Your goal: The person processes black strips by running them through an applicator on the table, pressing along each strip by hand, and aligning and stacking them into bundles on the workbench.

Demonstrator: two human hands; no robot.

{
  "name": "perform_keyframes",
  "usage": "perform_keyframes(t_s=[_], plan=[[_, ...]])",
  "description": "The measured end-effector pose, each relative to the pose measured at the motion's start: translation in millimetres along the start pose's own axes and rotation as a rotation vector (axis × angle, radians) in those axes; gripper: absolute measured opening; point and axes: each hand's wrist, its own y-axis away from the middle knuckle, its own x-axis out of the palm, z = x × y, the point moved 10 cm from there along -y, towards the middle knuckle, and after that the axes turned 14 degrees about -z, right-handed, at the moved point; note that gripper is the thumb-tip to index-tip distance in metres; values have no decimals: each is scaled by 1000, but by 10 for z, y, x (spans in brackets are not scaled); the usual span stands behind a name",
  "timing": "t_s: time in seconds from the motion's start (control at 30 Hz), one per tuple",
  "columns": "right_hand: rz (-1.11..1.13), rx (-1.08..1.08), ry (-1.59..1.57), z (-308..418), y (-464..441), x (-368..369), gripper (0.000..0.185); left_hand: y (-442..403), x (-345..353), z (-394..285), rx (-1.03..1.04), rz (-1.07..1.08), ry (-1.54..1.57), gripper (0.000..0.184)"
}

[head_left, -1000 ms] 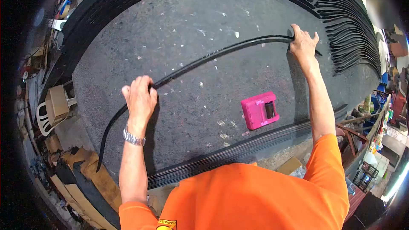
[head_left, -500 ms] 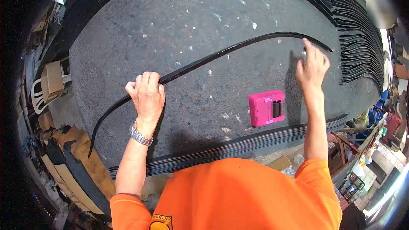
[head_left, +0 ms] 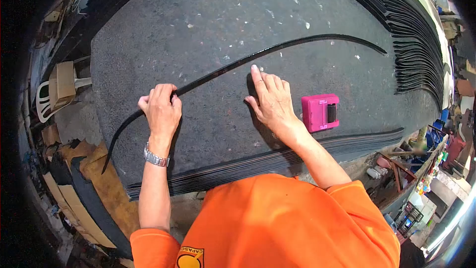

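A long, thin black strip [head_left: 218,72] curves across the dark, speckled worktable [head_left: 218,134]. My left hand [head_left: 162,106], with a metal watch on its wrist, is closed around the strip left of its middle. The strip's left end bends down toward the table's edge. My right hand [head_left: 271,97] is open just below the strip's middle, index finger stretched toward it and thumb apart, holding nothing. To the right of that hand sits a pink box [head_left: 316,114] with a black roller-like part in its opening.
Stacked black strips [head_left: 277,161] line the table's near edge. A thick bunch of wavy black strips [head_left: 416,59] stands at the right, and more lie along the far rim. At the left is a white chair [head_left: 43,101] with a cardboard box [head_left: 63,84] on it.
My right hand has moved left from near the strip's right end to below its middle. My left hand keeps its hold, shifting slightly left.
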Motion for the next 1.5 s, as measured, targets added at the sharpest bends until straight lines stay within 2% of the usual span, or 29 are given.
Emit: perform_keyframes(t_s=[0.23, 0.47, 0.87, 1.5], plan=[[-26, -44, 127, 100, -10, 116, 88, 207, -90, 43, 1, -118, -31, 21], [-95, -35, 204, 69, -97, 111, 84, 262, -32, 71, 0, -129, -53, 24], [-57, -21, 270, 55, -108, 212, 82, 249, -5, 86, 0, -131, -64, 25], [37, -166, 18, 991, -143, 437, 73, 282, 4, 108, -20, -125, -46, 26]])
